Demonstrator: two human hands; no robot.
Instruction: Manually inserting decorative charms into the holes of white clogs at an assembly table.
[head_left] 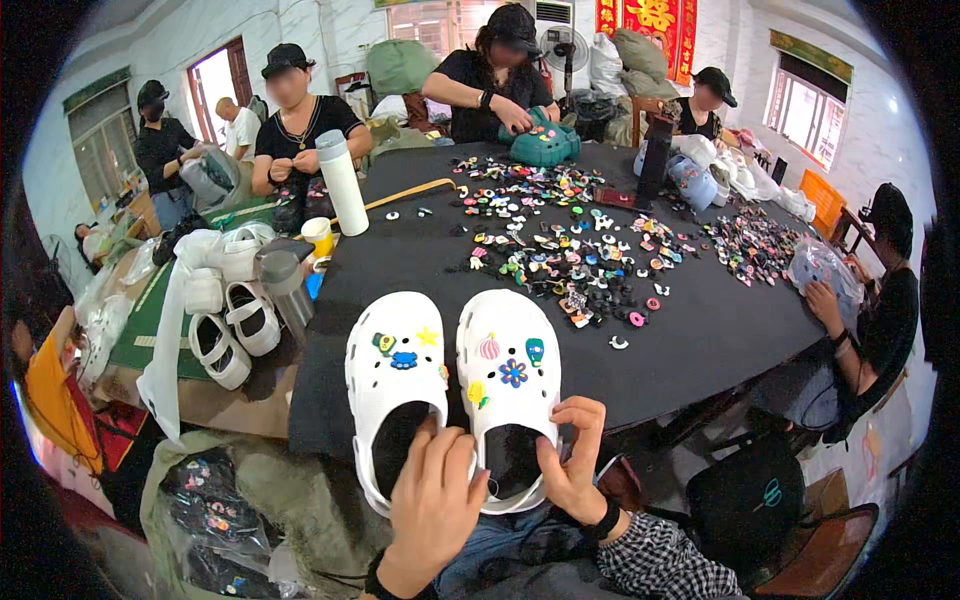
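Hands (pixel 500 480) on charm-studded white clogs (pixel 455 385)

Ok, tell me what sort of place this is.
Probably a small workshop where clogs get decorated by hand. The left hand and right hand hold a pair of white clogs already studded with charms, loose charms cover the black table, and more white clogs are piled alongside.
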